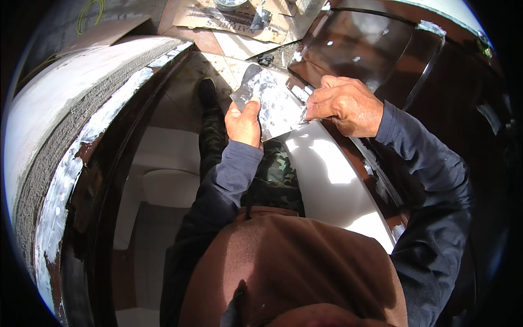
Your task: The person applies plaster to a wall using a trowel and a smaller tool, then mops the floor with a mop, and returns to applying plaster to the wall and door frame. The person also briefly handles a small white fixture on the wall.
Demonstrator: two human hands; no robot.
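Observation:
My left hand (pixel 243 124) grips a thin, flat plate (pixel 275 106) by its near left side, thumb on top. White, putty-like paste is smeared over the plate's upper face, and its far left corner looks dark grey. Over the plate's right edge, my right hand (pixel 344 104) is closed with the fingertips pinched together. What the pinched fingers hold is mostly hidden, so I cannot make it out. Just beyond those fingers lies a short white strip (pixel 300 92). To my right stands a glossy dark brown door panel (pixel 359 46) with white patches on it.
At left, a dark brown frame (pixel 92 185) runs beside a rough grey wall edge (pixel 41 180) smeared with white. Flattened cardboard (pixel 229 22) lies on the far floor with a round container (pixel 230 4) on it. A yellow-green cable (pixel 90 11) is at far left.

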